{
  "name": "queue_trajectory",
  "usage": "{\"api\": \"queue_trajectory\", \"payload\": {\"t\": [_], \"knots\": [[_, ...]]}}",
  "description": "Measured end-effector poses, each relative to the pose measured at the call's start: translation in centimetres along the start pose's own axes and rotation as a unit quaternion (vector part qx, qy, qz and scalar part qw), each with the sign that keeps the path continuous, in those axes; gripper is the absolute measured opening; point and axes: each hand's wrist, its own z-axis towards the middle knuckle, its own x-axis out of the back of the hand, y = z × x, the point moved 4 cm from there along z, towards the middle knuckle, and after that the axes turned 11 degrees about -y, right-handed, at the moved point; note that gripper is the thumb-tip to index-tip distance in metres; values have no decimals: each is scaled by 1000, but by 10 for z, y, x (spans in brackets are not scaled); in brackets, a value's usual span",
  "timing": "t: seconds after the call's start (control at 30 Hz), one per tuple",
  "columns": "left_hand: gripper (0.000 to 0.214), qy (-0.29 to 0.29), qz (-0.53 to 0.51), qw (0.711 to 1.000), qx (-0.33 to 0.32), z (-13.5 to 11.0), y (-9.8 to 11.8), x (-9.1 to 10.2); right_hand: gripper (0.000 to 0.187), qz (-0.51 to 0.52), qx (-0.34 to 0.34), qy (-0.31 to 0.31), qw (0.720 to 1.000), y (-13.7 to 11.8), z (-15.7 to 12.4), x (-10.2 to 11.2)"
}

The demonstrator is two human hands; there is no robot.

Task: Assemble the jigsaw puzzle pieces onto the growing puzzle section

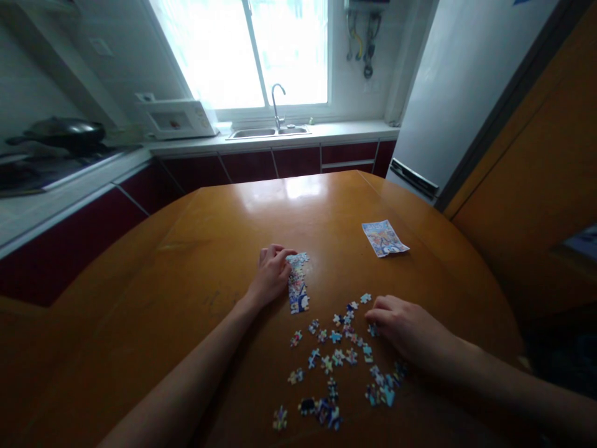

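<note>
A narrow strip of joined jigsaw pieces (pixel 298 289) lies on the wooden table, left of the loose ones. My left hand (pixel 272 274) rests along its left edge, with bent fingers against it and one fingertip over its top end. Loose jigsaw pieces (pixel 338 357) are scattered nearer to me, some of them overlapping. At their right side, my right hand (pixel 396 320) is closed, fingers together and pointing down. A pale blue jigsaw piece (pixel 372 330) shows at its fingertips, partly hidden by the hand.
A creased picture sheet (pixel 384 239) lies at the right on the table (pixel 209 230). Behind the table run a counter with a sink (pixel 254 133) and a microwave (pixel 177 119). A pan (pixel 65 132) sits on the stove at left; a fridge (pixel 461 81) stands at right.
</note>
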Motion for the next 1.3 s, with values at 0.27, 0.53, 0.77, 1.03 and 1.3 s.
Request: {"api": "queue_trajectory", "payload": {"t": [0.27, 0.53, 0.77, 1.03, 1.3], "knots": [[30, 4, -2, 1000, 0, 0, 0, 0, 17, 65, -13, -22, 998, -2, 0, 1], [30, 8, -3, 1000, -1, -1, 2, 1, 20, 149, 49, 115, 981, -4, 36, 46], [25, 15, -15, 1000, -3, -2, 3, 2, 13, 202, 73, 230, 949, 3, 109, 69], [26, 11, -21, 1000, -1, -4, 4, 2, 19, 296, 105, 254, 915, 16, 179, 40], [24, 9, -21, 1000, 0, -4, 5, 3, 26, 287, 117, 194, 931, 20, 187, 15]]}}
